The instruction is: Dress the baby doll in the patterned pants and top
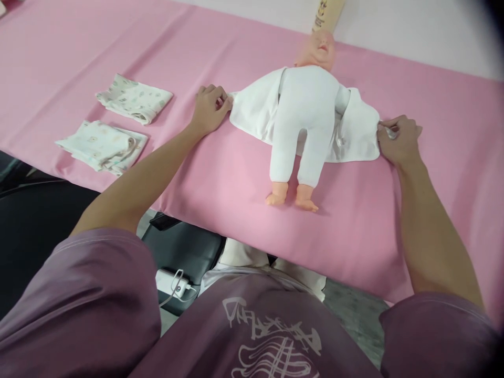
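Observation:
A baby doll [305, 113] lies on its back, head away from me, in white trousers that reach high up its chest; its feet are bare. An open white baby top [358, 131] is spread out to both sides of the doll. My left hand [210, 107] pinches the edge of the left panel between thumb and fingers. At the far edge of the right panel, my right hand [398, 137] is closed on the cloth in the same way. The doll's arms are hidden by the white cloth.
Two folded printed cloths, one farther [136, 98] and one nearer [102, 144], lie to the left on the pink table cover [236, 199]. A cream tube [326, 16] stands beyond the doll's head. Below the table edge, a white power bank [173, 283] rests on a black seat [185, 252].

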